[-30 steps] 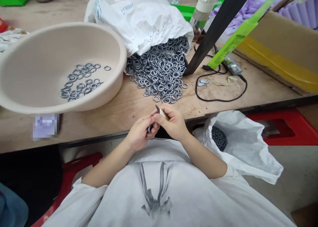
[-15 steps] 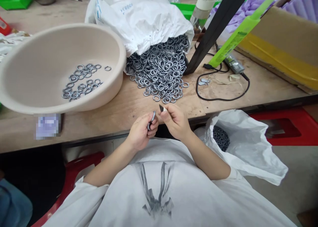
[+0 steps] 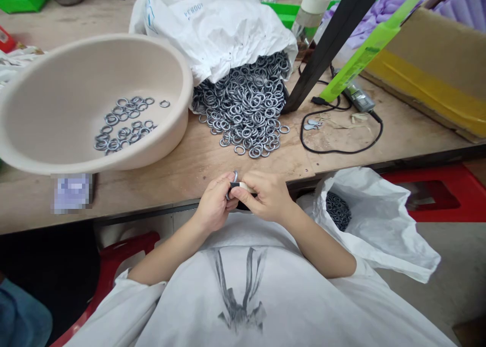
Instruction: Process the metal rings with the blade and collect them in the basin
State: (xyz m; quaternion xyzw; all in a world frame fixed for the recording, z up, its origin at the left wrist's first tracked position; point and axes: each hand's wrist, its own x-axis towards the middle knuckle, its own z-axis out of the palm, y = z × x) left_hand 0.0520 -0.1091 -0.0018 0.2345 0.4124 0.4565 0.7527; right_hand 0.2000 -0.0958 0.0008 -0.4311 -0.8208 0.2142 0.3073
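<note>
My left hand [image 3: 213, 201] is closed on a grey ring [image 3: 236, 176], which stands up between the thumb and fingers. In my right hand [image 3: 268, 195] is a small knife [image 3: 243, 186] with a short dark blade and a whitish handle. The blade lies across the ring, close to the left thumb; whether it touches is too small to tell. A heap of similar rings [image 3: 246, 109] spills onto the table from a white sack [image 3: 220, 28] beyond my hands. The beige basin [image 3: 167, 74] at the left holds several more rings.
An open white bag [image 3: 383, 220] with dark rings hangs below the table edge at right. A slanted black post [image 3: 326, 48], a green strip [image 3: 357, 53], a black cable [image 3: 341, 152] and a cardboard box [image 3: 429, 69] occupy the right side. A red stool [image 3: 114, 251] stands lower left.
My right hand has turned and moved slightly left and down, bringing the knife blade from pointing up-left to lying across the ring. My left hand stays in place, holding the ring.
</note>
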